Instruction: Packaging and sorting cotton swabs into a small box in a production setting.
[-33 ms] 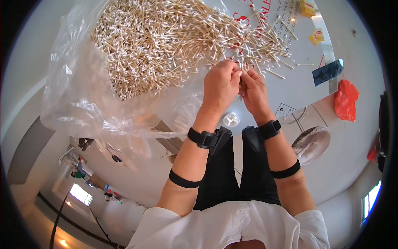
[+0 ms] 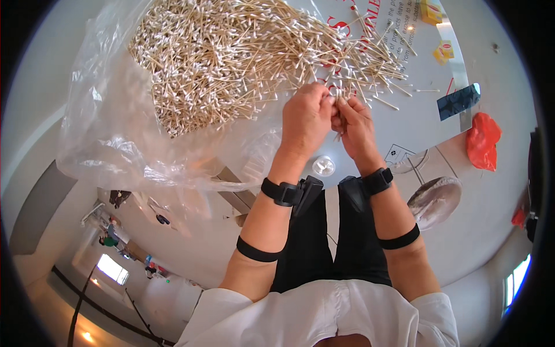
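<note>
My left hand and my right hand meet at the near edge of a big pile of cotton swabs. Between the thumb and fingers of my right hand is a small bunch of swabs, its white tips showing above and below the grip. My left fingers are closed in a pinch against the same bunch; exactly what they grip is partly hidden. Just below the hands, near the table edge, stands a small clear round container with white pieces inside.
The pile lies on a large clear plastic bag on the grey-white table. Loose swabs spread toward the right. A dark blue patterned packet and small yellow packets lie at the right edge. Beyond are a red bag and a round stool.
</note>
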The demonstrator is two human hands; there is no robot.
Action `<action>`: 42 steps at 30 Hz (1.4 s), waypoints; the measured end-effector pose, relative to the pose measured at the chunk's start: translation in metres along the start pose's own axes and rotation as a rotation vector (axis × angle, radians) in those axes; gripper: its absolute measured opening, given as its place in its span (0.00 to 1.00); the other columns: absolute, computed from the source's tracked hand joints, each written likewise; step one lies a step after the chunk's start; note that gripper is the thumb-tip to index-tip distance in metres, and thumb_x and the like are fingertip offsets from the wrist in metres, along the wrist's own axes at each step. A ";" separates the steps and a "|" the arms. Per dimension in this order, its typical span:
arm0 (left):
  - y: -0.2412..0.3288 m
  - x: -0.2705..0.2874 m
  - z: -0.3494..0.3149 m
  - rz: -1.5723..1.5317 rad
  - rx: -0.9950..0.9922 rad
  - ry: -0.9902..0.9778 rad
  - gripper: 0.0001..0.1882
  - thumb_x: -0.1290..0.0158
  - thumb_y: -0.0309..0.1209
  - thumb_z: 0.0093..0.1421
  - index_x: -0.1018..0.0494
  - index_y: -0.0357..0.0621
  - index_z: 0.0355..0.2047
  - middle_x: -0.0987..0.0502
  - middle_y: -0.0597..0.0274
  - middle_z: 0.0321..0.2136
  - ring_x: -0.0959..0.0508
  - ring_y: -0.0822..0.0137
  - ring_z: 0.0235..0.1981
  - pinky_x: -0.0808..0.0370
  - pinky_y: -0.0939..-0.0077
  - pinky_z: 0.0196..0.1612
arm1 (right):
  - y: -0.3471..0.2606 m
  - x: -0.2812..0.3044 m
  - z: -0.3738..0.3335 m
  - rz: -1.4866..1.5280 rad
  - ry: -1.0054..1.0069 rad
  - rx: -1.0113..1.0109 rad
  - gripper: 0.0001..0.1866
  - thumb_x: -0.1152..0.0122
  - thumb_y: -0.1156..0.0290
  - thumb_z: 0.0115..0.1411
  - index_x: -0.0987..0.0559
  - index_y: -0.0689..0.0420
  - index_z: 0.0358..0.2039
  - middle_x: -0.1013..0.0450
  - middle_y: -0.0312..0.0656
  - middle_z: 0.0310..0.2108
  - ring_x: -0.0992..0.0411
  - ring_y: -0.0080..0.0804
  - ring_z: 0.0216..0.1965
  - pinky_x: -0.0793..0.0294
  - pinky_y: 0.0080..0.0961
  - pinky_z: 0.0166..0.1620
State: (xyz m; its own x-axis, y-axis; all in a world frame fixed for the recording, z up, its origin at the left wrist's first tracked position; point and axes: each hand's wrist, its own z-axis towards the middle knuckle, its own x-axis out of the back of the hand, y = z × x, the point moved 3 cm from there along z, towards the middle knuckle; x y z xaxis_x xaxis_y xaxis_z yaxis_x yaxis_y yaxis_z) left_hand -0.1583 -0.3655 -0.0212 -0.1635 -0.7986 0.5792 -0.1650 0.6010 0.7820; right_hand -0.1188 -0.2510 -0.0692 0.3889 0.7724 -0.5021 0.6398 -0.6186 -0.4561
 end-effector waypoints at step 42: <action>-0.095 0.046 -0.012 0.301 0.480 0.298 0.05 0.46 0.29 0.47 0.24 0.45 0.25 0.23 0.53 0.20 0.23 0.52 0.25 0.28 0.63 0.29 | 0.005 0.005 -0.017 -0.009 -0.062 -0.203 0.12 0.51 0.66 0.63 0.26 0.63 0.32 0.41 0.29 0.18 0.49 0.13 0.17 0.50 0.10 0.19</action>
State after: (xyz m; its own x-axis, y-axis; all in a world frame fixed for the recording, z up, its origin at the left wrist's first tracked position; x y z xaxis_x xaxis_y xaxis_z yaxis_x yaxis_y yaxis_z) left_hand -0.1387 -0.4599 -0.0664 -0.0044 -0.5258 0.8506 -0.5823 0.6929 0.4253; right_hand -0.1019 -0.2476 -0.0615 0.3447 0.7638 -0.5457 0.7659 -0.5649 -0.3070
